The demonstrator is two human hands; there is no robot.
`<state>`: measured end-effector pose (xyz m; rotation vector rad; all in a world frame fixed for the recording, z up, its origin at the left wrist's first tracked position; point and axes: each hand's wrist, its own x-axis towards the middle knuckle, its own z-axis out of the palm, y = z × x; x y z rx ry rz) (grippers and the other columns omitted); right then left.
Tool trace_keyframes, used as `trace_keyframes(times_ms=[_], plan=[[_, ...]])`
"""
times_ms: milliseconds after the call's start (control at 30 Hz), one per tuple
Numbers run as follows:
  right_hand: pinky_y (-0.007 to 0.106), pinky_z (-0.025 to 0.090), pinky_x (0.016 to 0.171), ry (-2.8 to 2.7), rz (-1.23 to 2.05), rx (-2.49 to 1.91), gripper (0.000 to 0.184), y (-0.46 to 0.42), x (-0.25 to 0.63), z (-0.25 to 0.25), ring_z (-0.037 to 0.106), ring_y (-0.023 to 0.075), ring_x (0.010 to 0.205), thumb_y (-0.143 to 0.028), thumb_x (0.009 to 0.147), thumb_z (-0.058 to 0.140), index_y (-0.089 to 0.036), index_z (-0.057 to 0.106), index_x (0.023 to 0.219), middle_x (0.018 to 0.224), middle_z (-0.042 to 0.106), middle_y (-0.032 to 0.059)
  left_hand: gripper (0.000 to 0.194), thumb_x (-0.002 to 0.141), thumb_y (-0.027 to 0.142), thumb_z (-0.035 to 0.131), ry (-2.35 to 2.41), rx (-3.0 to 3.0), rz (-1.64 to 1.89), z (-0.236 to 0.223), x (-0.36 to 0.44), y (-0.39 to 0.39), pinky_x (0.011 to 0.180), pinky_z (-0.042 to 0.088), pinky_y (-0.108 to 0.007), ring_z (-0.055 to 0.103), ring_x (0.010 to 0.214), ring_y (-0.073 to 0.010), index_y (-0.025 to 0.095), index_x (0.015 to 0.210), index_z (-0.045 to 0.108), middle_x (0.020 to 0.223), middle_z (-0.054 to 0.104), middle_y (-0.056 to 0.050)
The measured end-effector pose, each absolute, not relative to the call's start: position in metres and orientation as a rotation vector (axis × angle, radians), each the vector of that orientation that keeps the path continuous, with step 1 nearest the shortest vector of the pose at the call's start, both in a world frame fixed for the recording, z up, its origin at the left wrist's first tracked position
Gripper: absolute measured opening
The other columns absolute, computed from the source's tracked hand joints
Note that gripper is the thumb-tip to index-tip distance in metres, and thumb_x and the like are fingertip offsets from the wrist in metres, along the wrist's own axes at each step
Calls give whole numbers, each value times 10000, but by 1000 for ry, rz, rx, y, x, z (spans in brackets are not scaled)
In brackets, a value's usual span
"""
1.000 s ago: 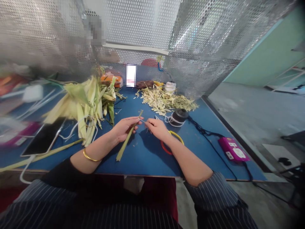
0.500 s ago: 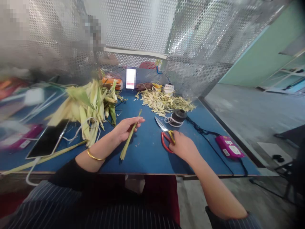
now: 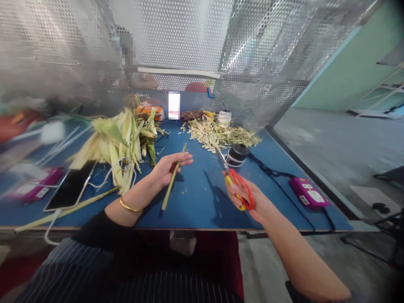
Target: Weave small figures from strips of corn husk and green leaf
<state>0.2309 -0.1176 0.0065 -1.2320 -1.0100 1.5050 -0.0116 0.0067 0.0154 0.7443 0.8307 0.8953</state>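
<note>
My left hand (image 3: pixel 167 167) is closed round a thin green leaf strip (image 3: pixel 172 183), which slants from the fingers down toward the table's front edge. A gold bangle sits on that wrist. My right hand (image 3: pixel 249 200) grips red-and-yellow-handled scissors (image 3: pixel 235 181) and holds them lifted above the blue table (image 3: pixel 195 202), blades pointing up and away to the left. The two hands are about a hand's width apart.
A pile of pale green leaves (image 3: pixel 116 141) lies at the left. Cut scraps (image 3: pixel 221 134) are heaped at the back, by a black spool (image 3: pixel 238 152). A phone (image 3: pixel 71 185) lies left, a pink device (image 3: pixel 307 195) with a black cable right. Perforated metal screens (image 3: pixel 189 46) enclose the back.
My right hand left the strip, reached to the scissors lying on the table, took them by the handles and lifted them. The left hand kept holding the strip.
</note>
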Motion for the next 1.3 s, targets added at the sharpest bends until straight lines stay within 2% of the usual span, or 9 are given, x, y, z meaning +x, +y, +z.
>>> trace_keyframes(times_ms=[67,200,367,600,733,1167,1300], plan=[[210,266,419,-956,1670,-994,517,-123,215,7,321,37,432,-513,781,612,-218,507,1193,678,425,-48,229,702,82,654,824,766,916,14,-12,7,359,344,-109,675,910,-191,69,929,684,1139,654,-171],[239,356,484,-962,1810,-733,537,-125,186,5,381,53,486,-592,789,561,-204,528,1158,749,454,-17,343,629,-14,620,799,862,947,10,-12,8,366,361,-102,672,927,-197,87,949,685,1092,673,-144],[209,311,434,-928,1764,-830,414,-122,165,-2,343,36,428,-526,863,497,-200,523,1117,683,433,-42,315,644,74,673,851,1010,1049,9,-9,5,366,403,-108,672,847,-170,98,956,701,996,693,-111],[211,302,438,-938,1761,-806,376,-118,158,-16,345,32,408,-495,902,448,-196,529,1114,660,436,-46,311,650,160,710,861,1075,1065,8,-8,2,381,428,-110,570,566,-51,120,958,725,1025,702,-101],[207,274,430,-919,1769,-804,368,-117,157,-21,336,30,406,-483,913,429,-199,528,1125,659,438,-44,289,640,170,714,874,1071,1062,10,-6,0,375,424,-106,567,569,-49,119,924,735,1066,691,-106],[208,284,432,-858,1737,-824,382,-116,146,-24,359,36,404,-519,884,469,-202,533,1087,646,461,-42,307,632,126,691,850,1059,1024,7,-6,1,375,420,-108,578,582,-63,101,935,732,999,699,-109],[206,284,421,-842,1753,-809,379,-118,143,-23,360,38,402,-520,880,476,-201,531,1077,647,466,-40,284,637,128,689,851,1058,1023,7,-6,1,385,427,-114,585,588,-64,99,916,734,1044,693,-122]])
